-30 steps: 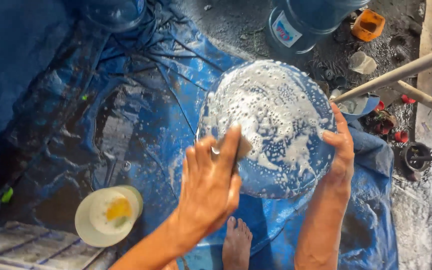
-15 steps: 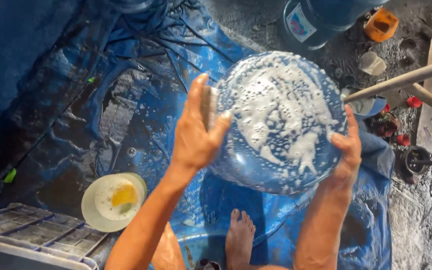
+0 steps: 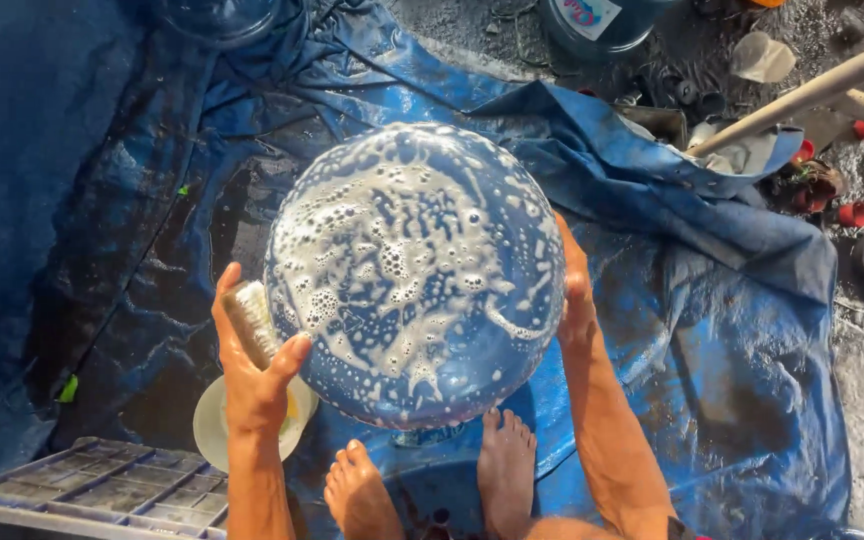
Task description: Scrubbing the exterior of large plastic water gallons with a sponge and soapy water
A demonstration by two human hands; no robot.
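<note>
**Soapy water jug between my hands**

I am holding a big blue water jug [image 3: 414, 272], covered in suds, above the wet blue tarp [image 3: 712, 330]. My left hand [image 3: 252, 375] is gripping a scrub brush [image 3: 250, 322] against its left side; my right hand [image 3: 574, 295] is lying flat and open on its right side. My bare feet [image 3: 504, 470] are showing below it.

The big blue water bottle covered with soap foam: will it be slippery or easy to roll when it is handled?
Probably slippery: foam coats the blue water bottle. Its round shape suggests it would roll if released. The right hand steadies one side; the left hand presses a scrubber against the other.
</note>
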